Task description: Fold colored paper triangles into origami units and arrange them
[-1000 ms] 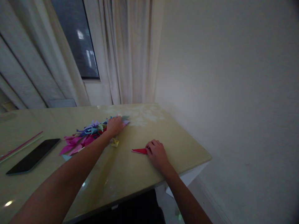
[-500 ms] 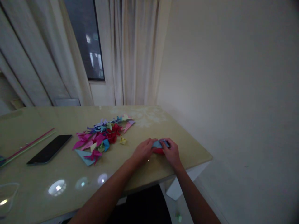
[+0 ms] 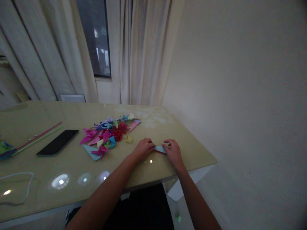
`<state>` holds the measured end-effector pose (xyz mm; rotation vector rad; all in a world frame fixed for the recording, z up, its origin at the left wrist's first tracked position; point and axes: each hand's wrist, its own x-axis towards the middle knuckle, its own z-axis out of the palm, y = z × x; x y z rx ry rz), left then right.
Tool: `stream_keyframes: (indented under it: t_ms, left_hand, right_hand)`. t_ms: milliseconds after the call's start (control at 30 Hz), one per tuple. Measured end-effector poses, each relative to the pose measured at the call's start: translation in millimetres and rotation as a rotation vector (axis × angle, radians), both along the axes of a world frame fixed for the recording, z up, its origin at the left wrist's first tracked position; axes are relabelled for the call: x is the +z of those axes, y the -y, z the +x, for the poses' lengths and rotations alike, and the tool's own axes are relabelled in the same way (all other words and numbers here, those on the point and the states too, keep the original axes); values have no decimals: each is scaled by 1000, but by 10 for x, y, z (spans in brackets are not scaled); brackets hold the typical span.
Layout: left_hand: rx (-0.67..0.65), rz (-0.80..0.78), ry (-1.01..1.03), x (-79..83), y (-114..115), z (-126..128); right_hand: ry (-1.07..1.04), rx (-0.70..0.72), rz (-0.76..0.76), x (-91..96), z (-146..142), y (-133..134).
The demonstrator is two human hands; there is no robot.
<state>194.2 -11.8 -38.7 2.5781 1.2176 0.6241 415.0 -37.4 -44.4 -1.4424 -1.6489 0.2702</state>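
A small folded paper piece (image 3: 160,149), light blue on top with a red edge, lies flat on the beige table (image 3: 72,159) near its right end. My left hand (image 3: 143,149) presses on its left end with curled fingers. My right hand (image 3: 173,152) presses its right end, fingers bent down onto the paper. A heap of colourful folded paper shapes (image 3: 109,132), pink, red, blue and purple, lies further left on the table, with a small yellow piece (image 3: 129,139) beside it.
A black phone (image 3: 58,142) lies left of the heap, with thin pink and green sticks (image 3: 38,138) beyond it. A white cord (image 3: 18,185) curls at the front left. Curtains (image 3: 134,51), a dark window (image 3: 96,38) and a wall (image 3: 240,95) close to the table's right end.
My left hand left the paper heap and came to the red piece by my right hand, bringing a blue paper. Both hands now press the paper flat, slightly lower than before.
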Motion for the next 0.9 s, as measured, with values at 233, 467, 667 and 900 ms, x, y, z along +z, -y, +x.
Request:
stream_keyframes:
  t_ms: [233,467,667,900]
  left_hand:
    - [-11,73,-85,45,72,21]
    - [210,119,-190,247,-58,-69]
    - [579,91,-343,416,-607,-545]
    - [410,103,-498,439,-614,-629]
  right_hand:
    - [453,89,-38,103,-171,77]
    - [557,51,-77,143,-225,107]
    - [574,31,-138,175,-251,134]
    - [585,35,-129,200,-260,179]
